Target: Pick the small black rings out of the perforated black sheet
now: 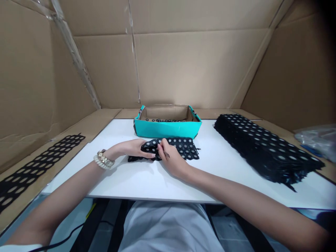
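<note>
One punched sheet (181, 146) is pinched by both the left hand (133, 147) and right hand (172, 161); few rings (164, 120) are seen in the box (168, 128), and a big stack (265, 148) looks untouched.

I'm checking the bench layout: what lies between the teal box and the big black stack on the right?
Only bare white table shows between the teal box and the black stack in the head view.

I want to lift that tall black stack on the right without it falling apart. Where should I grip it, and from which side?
Probably by its two long sides near the middle, hands coming in from either side and sliding under the bottom sheet. The stack is long and narrow, lies flat on the table, and its near end looks frayed and loose, so gripping an end would likely let sheets slip.
</note>
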Tool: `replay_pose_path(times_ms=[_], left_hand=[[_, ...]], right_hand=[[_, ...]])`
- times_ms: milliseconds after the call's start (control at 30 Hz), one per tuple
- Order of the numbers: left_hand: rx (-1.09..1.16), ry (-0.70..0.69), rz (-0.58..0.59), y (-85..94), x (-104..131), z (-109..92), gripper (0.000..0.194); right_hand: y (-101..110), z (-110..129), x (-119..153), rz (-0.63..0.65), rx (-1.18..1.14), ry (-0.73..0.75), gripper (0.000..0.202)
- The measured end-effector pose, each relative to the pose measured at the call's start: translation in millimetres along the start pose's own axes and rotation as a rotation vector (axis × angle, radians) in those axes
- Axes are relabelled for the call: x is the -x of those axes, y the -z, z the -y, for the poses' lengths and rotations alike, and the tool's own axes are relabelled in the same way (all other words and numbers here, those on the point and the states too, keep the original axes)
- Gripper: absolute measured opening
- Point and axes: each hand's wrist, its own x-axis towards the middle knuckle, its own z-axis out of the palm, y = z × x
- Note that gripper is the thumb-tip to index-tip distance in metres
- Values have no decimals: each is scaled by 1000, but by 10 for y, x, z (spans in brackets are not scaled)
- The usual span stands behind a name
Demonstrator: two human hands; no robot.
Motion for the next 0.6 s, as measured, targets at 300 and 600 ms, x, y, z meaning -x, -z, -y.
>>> replay_pose_path(times_ms=[300, 600], left_hand=[[100, 15, 4, -15, -25, -24, 44], [112, 49, -7, -19, -13, -1, 44]], right_hand=[[112, 20, 38, 35, -244, 34, 29], [175, -22, 69, 134, -641, -68, 42]])
